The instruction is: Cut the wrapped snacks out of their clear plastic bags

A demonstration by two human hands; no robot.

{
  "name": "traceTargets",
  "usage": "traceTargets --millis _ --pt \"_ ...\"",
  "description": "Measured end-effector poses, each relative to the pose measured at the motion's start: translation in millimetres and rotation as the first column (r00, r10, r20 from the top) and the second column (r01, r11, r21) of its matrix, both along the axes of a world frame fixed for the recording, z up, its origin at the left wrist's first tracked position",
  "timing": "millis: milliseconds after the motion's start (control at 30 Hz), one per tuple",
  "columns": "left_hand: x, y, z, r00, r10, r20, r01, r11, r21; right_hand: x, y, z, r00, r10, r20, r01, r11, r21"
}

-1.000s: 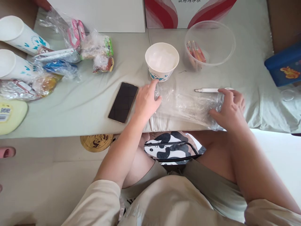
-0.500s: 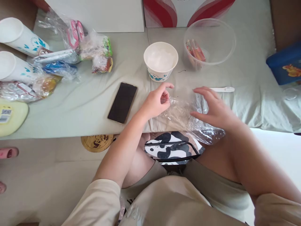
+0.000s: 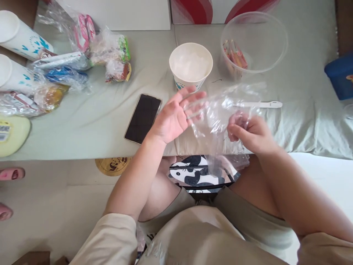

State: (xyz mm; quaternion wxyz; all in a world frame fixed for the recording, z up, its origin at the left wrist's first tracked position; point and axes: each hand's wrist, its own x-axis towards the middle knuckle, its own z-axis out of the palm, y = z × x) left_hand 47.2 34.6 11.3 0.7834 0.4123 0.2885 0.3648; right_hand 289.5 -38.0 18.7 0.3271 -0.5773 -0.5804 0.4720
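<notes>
A thin clear plastic bag is lifted in front of me, its lower part hanging over the table edge. My right hand is closed around the bag's right side, fingers curled in. My left hand has its fingers spread, palm turned toward the bag; the bag's edge meets its fingertips, and the motion is a little blurred. Just behind my left fingers stands a white paper bowl with blue leaf prints and something white inside. Behind the bag lies a white plastic utensil. A black phone rests left of my left hand.
At the back right stands a clear round tub holding several small wrapped sticks. Wrapped snacks and two paper cups crowd the left. A blue container sits at the right edge; boxes line the back.
The plastic bag has come up off the table, with my right hand now closed on it. My left hand has turned and spread its fingers. The view has shifted slightly.
</notes>
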Motion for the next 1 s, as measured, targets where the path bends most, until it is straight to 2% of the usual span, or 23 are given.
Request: traceTargets --millis 67,133,200,300,433,633,700,767,833,1000 --pt "9.1 -3.4 -2.2 0.986 -0.149 -0.076 0.14 0.983 -0.115 -5.2 2.2 -5.4 0.981 -0.162 -0.108 0.161 0.987 -0.02" --pt "20.8 -7.9 -7.2 0.951 -0.282 -0.124 0.256 0.947 -0.192 -9.7 4.7 -10.4 0.949 -0.266 -0.168 0.263 0.964 -0.04" --pt "31.0 -11.4 -11.8 0.93 -0.313 -0.19 0.268 0.936 -0.229 -11.6 6.5 -14.1 0.934 -0.301 -0.192 0.294 0.954 -0.062" --pt "37.0 -11.1 -12.1 0.914 -0.263 -0.308 0.193 0.952 -0.239 -9.5 6.3 -18.1 0.943 -0.273 -0.191 0.262 0.962 -0.082" --pt "30.1 -4.2 -5.6 0.898 -0.171 -0.406 0.123 0.982 -0.142 -3.1 3.2 -23.3 0.96 -0.251 -0.126 0.24 0.966 -0.094" --pt "21.0 -2.3 -9.5 0.87 -0.1 -0.484 0.119 0.993 0.009 1.1 1.0 -27.5 0.927 -0.354 -0.12 0.363 0.93 0.061" --pt "21.3 -3.0 -12.4 0.868 -0.043 -0.495 0.09 0.993 0.07 -0.8 0.4 -28.2 0.939 -0.318 -0.134 0.323 0.946 0.017" --pt "21.6 -3.6 -14.1 0.858 0.011 -0.513 0.064 0.99 0.128 -3.9 0.2 -29.3 0.953 -0.271 -0.139 0.262 0.962 -0.08" --pt "21.1 -3.8 -14.5 0.851 0.044 -0.524 0.058 0.983 0.176 -6.3 1.0 -30.1 0.954 -0.265 -0.139 0.243 0.957 -0.158" --pt "16.4 -2.9 -14.2 0.847 0.086 -0.525 0.053 0.969 0.243 -3.8 5.7 -27.4 0.894 -0.418 -0.162 0.384 0.9 -0.205"
